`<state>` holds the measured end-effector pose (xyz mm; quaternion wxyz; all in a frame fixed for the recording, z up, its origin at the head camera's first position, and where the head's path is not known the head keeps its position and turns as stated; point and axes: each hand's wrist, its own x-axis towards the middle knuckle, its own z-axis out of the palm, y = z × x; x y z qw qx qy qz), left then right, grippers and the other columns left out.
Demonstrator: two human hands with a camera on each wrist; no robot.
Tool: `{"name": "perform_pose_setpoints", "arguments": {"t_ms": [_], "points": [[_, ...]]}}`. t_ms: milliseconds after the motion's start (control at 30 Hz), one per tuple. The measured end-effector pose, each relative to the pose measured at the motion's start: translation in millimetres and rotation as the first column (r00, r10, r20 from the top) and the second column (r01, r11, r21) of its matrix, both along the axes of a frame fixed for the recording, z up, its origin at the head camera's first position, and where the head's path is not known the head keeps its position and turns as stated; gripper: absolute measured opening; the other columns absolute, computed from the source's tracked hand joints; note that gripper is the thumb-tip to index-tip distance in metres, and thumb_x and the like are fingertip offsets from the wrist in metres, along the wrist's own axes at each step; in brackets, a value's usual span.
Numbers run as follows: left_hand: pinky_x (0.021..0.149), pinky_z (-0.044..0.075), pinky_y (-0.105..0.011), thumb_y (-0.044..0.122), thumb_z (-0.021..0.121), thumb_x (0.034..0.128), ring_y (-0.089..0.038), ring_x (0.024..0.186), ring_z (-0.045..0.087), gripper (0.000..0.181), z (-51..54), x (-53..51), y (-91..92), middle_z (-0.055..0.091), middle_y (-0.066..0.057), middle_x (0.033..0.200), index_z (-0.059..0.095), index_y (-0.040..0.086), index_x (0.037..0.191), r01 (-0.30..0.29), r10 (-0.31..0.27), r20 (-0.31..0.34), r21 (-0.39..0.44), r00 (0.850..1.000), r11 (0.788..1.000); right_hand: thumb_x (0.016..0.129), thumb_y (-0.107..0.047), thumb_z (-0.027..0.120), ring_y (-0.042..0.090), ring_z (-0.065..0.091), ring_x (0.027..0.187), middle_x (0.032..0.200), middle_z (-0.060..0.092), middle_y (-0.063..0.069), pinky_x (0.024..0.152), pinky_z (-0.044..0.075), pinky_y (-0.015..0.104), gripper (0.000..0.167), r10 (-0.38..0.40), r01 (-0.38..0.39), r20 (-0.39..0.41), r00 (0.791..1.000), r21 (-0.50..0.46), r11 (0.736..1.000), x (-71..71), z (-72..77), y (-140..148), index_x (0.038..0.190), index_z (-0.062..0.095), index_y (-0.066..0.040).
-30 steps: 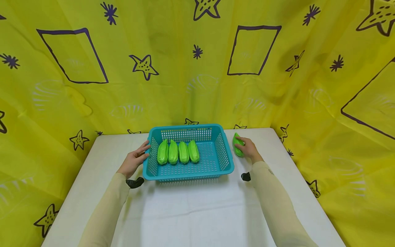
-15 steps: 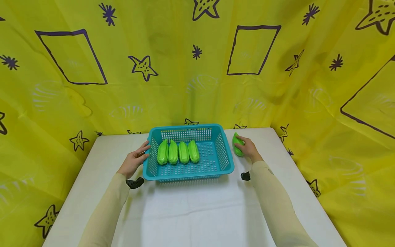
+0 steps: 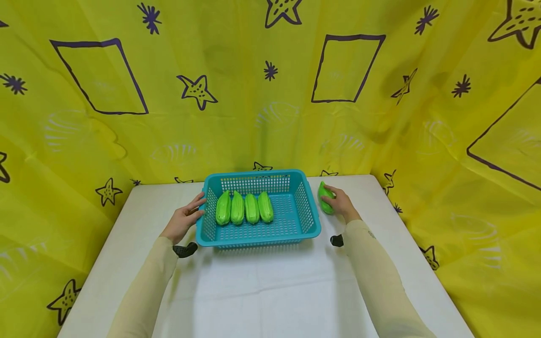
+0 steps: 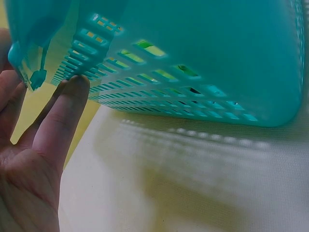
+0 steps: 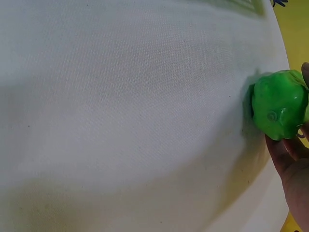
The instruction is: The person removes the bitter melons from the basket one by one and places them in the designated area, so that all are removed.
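A turquoise perforated basket (image 3: 258, 242) stands on the table. In its left half several green, ridged, elongated vegetables (image 3: 237, 209) lie side by side. At the basket's left end is my left hand (image 3: 182, 223), its extended fingers touching the outer wall and rim; the left wrist view shows fingers (image 4: 60, 123) against the slotted wall. To the right of the basket my right hand (image 3: 341, 205) grips another green ridged vegetable (image 3: 323, 192) between thumb and fingers. That vegetable's blunt end (image 5: 277, 108) faces the right wrist camera, and it is on or just over the tabletop; I cannot tell which.
The table has a white cover (image 3: 258, 291). A yellow patterned curtain (image 3: 253, 131) hangs close behind the basket and along both sides. Dark wrist devices (image 3: 185, 250) sit beneath the sleeves.
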<state>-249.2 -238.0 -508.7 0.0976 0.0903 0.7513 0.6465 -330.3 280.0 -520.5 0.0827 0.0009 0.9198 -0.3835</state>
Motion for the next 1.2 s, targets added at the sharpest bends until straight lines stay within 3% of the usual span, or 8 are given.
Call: {"name": "perform_pose_setpoints", "arguments": {"t_ms": [233,333,500,800,967,1200], "points": [[0.113,0.024,-0.059,0.011,0.053,0.1013,-0.033,0.148,0.013,0.054,19.7,9.4,5.7,0.014,-0.005,0.163,0.034,-0.002,0.15,0.017,-0.018,0.006,0.012,1.0,1.0,0.101,-0.027,0.055,0.045,0.039,0.134,0.155,0.025,0.026,0.109,0.035,0.055,0.06,-0.018,0.019,0.011,1.0,-0.039,0.999,0.5,8.0,6,0.155,0.031,-0.012],[0.113,0.024,-0.058,0.011,0.053,0.1013,-0.032,0.148,0.014,0.054,22.0,9.8,6.1,0.014,-0.005,0.163,0.035,-0.002,0.15,0.016,-0.016,0.01,0.012,1.0,1.0,0.102,-0.027,0.055,0.044,0.038,0.135,0.157,0.022,0.024,0.109,0.035,0.055,0.06,-0.041,0.041,-0.002,0.999,-0.068,0.997,0.5,13.6,7,0.155,0.031,-0.013],[0.113,0.024,-0.057,0.011,0.053,0.1016,-0.031,0.148,0.013,0.053,17.5,7.7,4.8,0.014,-0.004,0.163,0.035,0.0,0.15,0.012,-0.012,0.018,0.023,1.0,1.0,0.101,-0.027,0.055,0.045,0.036,0.136,0.157,0.024,0.024,0.109,0.034,0.056,0.059,-0.078,0.071,-0.068,0.995,-0.11,0.991,-0.8,22.5,8,0.153,0.033,-0.009],[0.113,0.026,-0.056,0.021,0.056,0.1011,-0.028,0.148,0.015,0.056,-4.5,-4.0,-2.3,0.017,0.003,0.163,0.036,0.005,0.151,0.007,-0.007,-0.005,-0.005,1.0,1.0,0.1,-0.034,0.056,0.043,0.034,0.138,0.156,0.03,0.019,0.108,0.034,0.056,0.06,-0.136,0.105,-0.142,0.98,-0.205,0.973,-11.0,46.8,-1,0.152,0.036,-0.011],[0.113,0.026,-0.055,0.024,0.058,0.1001,-0.027,0.148,0.017,0.058,-5.9,-4.0,-2.9,0.018,0.004,0.163,0.037,0.005,0.151,0.007,-0.007,-0.013,0.006,1.0,1.0,0.099,-0.035,0.058,0.039,0.034,0.138,0.157,0.028,0.017,0.109,0.034,0.055,0.063,-0.146,0.104,-0.133,0.98,-0.283,0.954,-11.9,59.7,-12,0.153,0.035,-0.014],[0.113,0.026,-0.056,0.025,0.058,0.1001,-0.027,0.148,0.016,0.059,-5.4,-3.1,-2.5,0.017,0.003,0.163,0.036,0.005,0.151,0.011,-0.011,-0.019,0.004,1.0,1.0,0.099,-0.038,0.058,0.038,0.033,0.139,0.158,0.026,0.017,0.11,0.034,0.053,0.066,-0.102,0.054,-0.13,0.986,-0.329,0.943,-10.1,71.8,-27,0.154,0.032,-0.013]]}}
